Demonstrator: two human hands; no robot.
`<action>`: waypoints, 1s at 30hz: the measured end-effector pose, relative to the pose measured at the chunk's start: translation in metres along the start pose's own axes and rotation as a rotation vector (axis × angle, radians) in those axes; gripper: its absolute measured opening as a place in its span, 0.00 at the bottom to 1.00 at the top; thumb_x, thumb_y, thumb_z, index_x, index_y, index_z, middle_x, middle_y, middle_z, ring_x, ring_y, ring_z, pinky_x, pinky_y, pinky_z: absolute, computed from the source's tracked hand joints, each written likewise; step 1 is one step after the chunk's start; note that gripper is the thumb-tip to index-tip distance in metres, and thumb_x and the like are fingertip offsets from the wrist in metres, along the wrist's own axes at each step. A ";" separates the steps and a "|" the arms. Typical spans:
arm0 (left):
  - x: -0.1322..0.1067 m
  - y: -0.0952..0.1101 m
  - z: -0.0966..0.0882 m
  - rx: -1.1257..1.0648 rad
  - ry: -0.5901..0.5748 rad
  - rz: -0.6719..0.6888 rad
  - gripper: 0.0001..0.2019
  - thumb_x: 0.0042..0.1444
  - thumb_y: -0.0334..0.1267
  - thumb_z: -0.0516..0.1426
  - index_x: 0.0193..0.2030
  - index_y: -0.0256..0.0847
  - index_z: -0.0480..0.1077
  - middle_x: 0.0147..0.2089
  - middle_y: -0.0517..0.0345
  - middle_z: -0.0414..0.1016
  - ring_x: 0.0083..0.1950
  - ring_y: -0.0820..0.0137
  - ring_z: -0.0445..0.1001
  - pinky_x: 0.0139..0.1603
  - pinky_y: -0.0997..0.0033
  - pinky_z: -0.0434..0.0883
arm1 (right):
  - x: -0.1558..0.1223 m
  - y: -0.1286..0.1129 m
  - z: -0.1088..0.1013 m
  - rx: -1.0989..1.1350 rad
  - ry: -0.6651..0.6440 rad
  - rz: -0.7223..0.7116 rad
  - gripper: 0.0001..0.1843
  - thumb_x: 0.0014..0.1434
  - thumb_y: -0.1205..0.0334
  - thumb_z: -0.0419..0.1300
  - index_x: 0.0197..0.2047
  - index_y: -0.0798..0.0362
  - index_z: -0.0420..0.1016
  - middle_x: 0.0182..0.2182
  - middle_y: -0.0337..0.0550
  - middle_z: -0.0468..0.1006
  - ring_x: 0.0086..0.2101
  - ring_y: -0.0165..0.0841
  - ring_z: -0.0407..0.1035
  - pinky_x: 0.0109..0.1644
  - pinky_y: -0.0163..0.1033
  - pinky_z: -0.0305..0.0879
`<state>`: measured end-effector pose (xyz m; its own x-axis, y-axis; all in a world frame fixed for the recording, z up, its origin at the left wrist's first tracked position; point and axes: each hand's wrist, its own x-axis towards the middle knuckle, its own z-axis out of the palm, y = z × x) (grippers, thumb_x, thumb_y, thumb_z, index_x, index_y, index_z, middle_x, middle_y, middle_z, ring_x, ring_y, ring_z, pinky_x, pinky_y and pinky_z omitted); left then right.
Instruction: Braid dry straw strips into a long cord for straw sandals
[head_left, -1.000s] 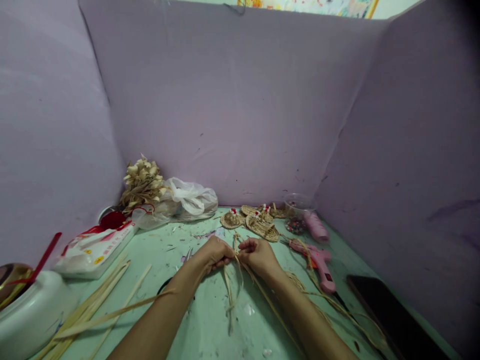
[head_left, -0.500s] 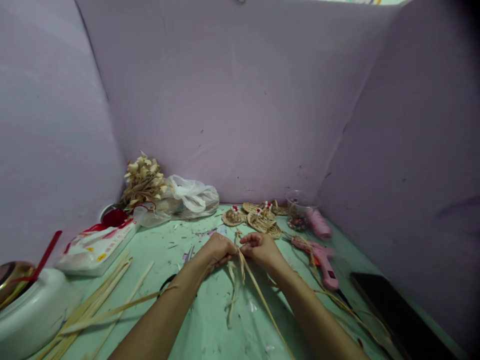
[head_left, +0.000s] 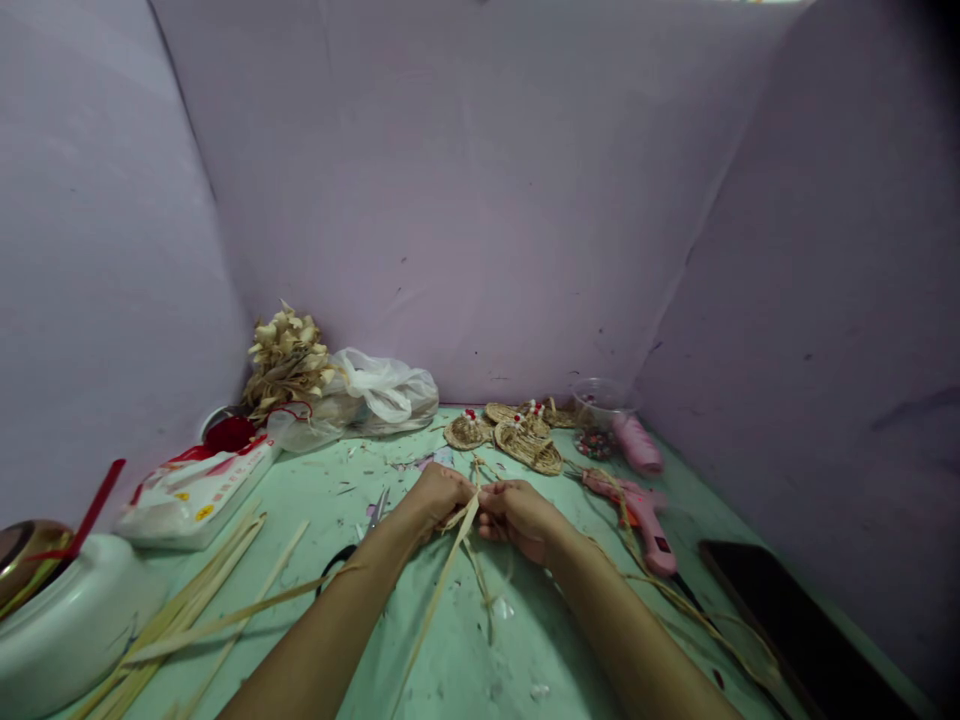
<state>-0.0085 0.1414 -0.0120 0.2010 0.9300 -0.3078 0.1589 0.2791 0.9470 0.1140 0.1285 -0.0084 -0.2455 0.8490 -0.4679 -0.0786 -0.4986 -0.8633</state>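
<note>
Pale dried-straw strips (head_left: 448, 575) run from between my hands down toward me, with one long strip and shorter loose ends hanging. My left hand (head_left: 441, 497) pinches the strips where they meet, its fingers closed. From the other side, my right hand (head_left: 517, 515) pinches the same gathered spot, fingers curled and nearly touching the left. A thin twisted straw end (head_left: 477, 468) sticks up past the fingertips. Partly beneath my left forearm lie scissors (head_left: 379, 508) with black handles. Just beyond my hands are small woven straw slippers (head_left: 529, 447) with red and white beads.
At right lie a pink glue gun (head_left: 634, 510), a pink thread cone (head_left: 638, 444), a clear cup of beads (head_left: 596, 425) and a dark phone (head_left: 787, 620). Leftward are straw strips (head_left: 195, 600), a white pot (head_left: 82, 610), a tissue pack (head_left: 199, 495), a plastic bag (head_left: 386, 390) and dried husks (head_left: 285, 365).
The long strip has swung from the right side to the left. My right hand's fingers have closed in on the gathered straw and curled more.
</note>
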 end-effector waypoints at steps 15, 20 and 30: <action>0.004 -0.001 -0.011 0.184 -0.095 -0.050 0.05 0.36 0.36 0.53 0.17 0.36 0.63 0.11 0.65 0.57 0.11 0.81 0.51 0.11 0.80 0.44 | 0.005 0.001 -0.012 -0.178 0.069 -0.088 0.05 0.38 0.71 0.54 0.15 0.57 0.62 0.06 0.29 0.54 0.10 0.18 0.41 0.14 0.29 0.34; -0.002 0.005 -0.005 0.180 -0.041 -0.046 0.05 0.35 0.35 0.53 0.15 0.36 0.62 0.09 0.66 0.54 0.10 0.81 0.48 0.11 0.79 0.44 | 0.006 0.004 -0.015 -0.140 0.041 -0.108 0.02 0.37 0.70 0.54 0.16 0.58 0.64 0.07 0.30 0.56 0.10 0.19 0.42 0.14 0.29 0.33; -0.005 0.012 0.000 0.243 0.048 0.020 0.03 0.32 0.26 0.51 0.13 0.35 0.63 0.08 0.68 0.52 0.12 0.81 0.49 0.14 0.78 0.47 | 0.002 0.004 -0.007 -0.126 0.124 -0.096 0.10 0.38 0.68 0.55 0.12 0.55 0.56 0.06 0.29 0.50 0.10 0.19 0.39 0.15 0.31 0.31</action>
<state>-0.0072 0.1397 0.0010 0.1609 0.9467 -0.2790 0.3840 0.2004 0.9013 0.1202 0.1298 -0.0143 -0.1216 0.9105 -0.3952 0.0272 -0.3950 -0.9183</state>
